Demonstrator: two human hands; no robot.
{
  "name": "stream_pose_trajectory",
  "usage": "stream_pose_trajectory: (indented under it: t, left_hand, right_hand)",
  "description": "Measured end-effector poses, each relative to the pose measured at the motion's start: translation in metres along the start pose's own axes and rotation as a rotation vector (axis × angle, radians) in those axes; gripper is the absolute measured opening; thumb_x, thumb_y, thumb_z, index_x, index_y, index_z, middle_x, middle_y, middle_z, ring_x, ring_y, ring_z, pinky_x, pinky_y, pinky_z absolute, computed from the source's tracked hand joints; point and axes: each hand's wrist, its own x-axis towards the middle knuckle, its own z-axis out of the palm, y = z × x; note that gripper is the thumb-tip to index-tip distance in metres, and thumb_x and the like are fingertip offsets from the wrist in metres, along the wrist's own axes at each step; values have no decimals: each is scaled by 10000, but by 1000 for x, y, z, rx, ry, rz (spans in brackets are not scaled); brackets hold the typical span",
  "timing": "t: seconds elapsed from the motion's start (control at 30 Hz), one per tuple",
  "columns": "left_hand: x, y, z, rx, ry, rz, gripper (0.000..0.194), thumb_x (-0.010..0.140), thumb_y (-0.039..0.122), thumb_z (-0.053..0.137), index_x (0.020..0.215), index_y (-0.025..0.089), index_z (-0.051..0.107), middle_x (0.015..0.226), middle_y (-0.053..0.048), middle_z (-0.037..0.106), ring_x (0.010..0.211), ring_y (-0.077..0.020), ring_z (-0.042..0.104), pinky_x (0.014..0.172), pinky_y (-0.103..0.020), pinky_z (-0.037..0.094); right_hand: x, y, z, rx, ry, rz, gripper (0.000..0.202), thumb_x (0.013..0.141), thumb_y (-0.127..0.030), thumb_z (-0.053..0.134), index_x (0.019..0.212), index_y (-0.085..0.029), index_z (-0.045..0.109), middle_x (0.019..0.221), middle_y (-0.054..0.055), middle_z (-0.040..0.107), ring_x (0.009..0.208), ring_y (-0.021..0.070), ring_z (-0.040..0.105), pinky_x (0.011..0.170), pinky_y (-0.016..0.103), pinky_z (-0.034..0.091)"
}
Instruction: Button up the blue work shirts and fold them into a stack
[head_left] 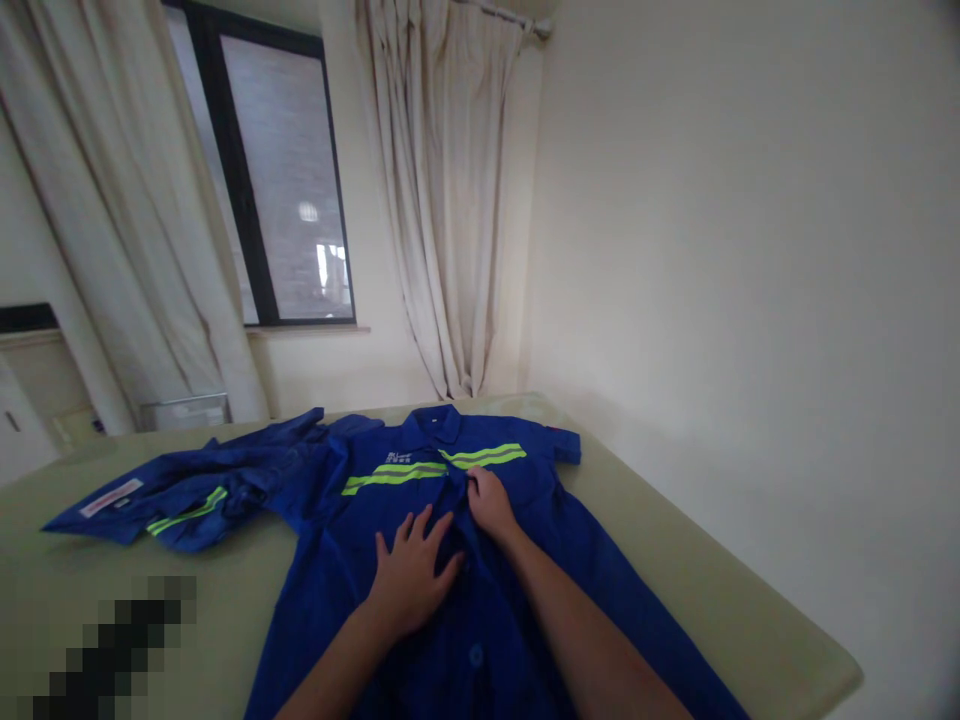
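A blue work jacket (337, 560) lies spread front side up, its collar at the far end and yellow-green reflective strips across the chest. Flat on its front, fingers spread, rests my left hand (412, 575). My right hand (489, 500) is closed at the front placket just under the chest strip, pinching the jacket's edge. Lower down the placket a round button (476, 655) shows. Cloth and fingers hide the exact pinch point.
Another blue garment (225, 480) with a reflective strip and a white label lies crumpled at the left. Both are on a pale green bed surface (720, 590). A wall (750, 250) borders the right side; curtains (450, 200) and a window (285, 180) stand behind.
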Motion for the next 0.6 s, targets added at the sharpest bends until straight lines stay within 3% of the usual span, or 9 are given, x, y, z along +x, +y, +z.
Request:
stream_pose_trajectory:
  t: [0.1,0.27,0.4,0.5,0.53,0.6]
  left_hand:
    - [-21,-11,-2,-5,-55,40,532,970,547,477,1493,463,437,1641,-3,376,1532,-382,261,1148,-801,113]
    - [-12,-42,-8,-29,29,3,412,1023,308,397,1380,400,583,1533,14,541,1475,-250,415,1232,-626,206]
    - [2,-68,-12,-73,159,-81,572,944,51,319,1421,263,551,1412,-53,652,1330,-185,584,1215,-451,347]
    - [5,-77,-20,-55,374,-123,742,810,-59,342,1489,204,483,1475,-77,587,1403,-192,501,1203,-392,370]
    - [5,-76,-24,-31,392,-91,763,773,-73,362,1459,215,529,1481,-70,579,1432,-208,462,1213,-409,353]
    - [4,-66,-31,16,261,35,702,741,-70,403,1293,259,686,1404,-42,643,1402,-230,491,1214,-435,341]
  right_hand:
    - [18,8,-6,77,114,85,419,968,-153,298,1196,-133,649,1169,147,710,1098,229,646,982,355,463]
    - [20,7,-20,204,85,93,410,1009,-289,316,1141,-149,678,1111,118,737,1035,231,675,925,349,508]
    - [-22,-1,-32,225,-64,-26,371,929,-495,572,1057,-185,730,1084,87,749,1044,247,674,953,342,500]
    - [-62,-4,-39,75,-184,-162,484,788,-443,751,1189,-176,695,1241,125,695,1157,289,626,1043,380,443]
    - [-71,-5,-40,20,-204,-192,454,794,-387,732,1193,-174,688,1259,131,683,1175,293,615,1055,386,428]
    - [-80,-5,-43,-9,-184,-193,310,833,-283,614,1116,-185,696,1189,113,703,1133,278,630,1023,377,434]
